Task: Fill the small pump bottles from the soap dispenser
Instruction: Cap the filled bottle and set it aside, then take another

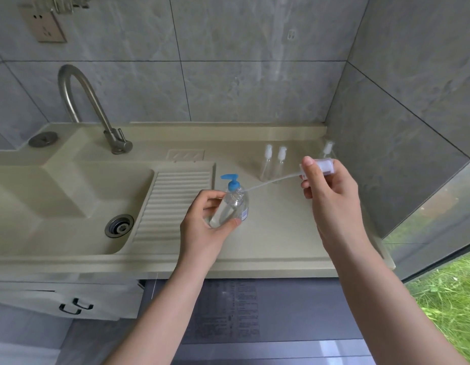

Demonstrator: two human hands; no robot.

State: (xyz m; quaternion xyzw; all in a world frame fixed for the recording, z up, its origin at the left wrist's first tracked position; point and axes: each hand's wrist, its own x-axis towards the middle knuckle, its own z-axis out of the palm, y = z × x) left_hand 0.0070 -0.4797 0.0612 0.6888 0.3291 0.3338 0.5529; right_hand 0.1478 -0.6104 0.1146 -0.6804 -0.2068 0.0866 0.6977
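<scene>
Bottle of clear plastic, small and narrow (223, 210), is lying tilted in the left hand (202, 227), whose fingers and thumb are curling round its body above the beige stone countertop (281, 233). Its open neck is pointing up and right. The right hand (331, 191) is pinching a white pump head (319, 167) between thumb and fingers, and the pump's thin white dip tube (268, 183) is stretching down-left toward that neck. Just behind the held bottle, a clear soap dispenser with a blue pump (235, 191) is standing upright on the counter. Three more small clear pump bottles (274, 164) are standing farther back near the grey tiled wall (228, 75). A sink basin (70, 206) and curved steel faucet (86, 106) are sitting to the left.
</scene>
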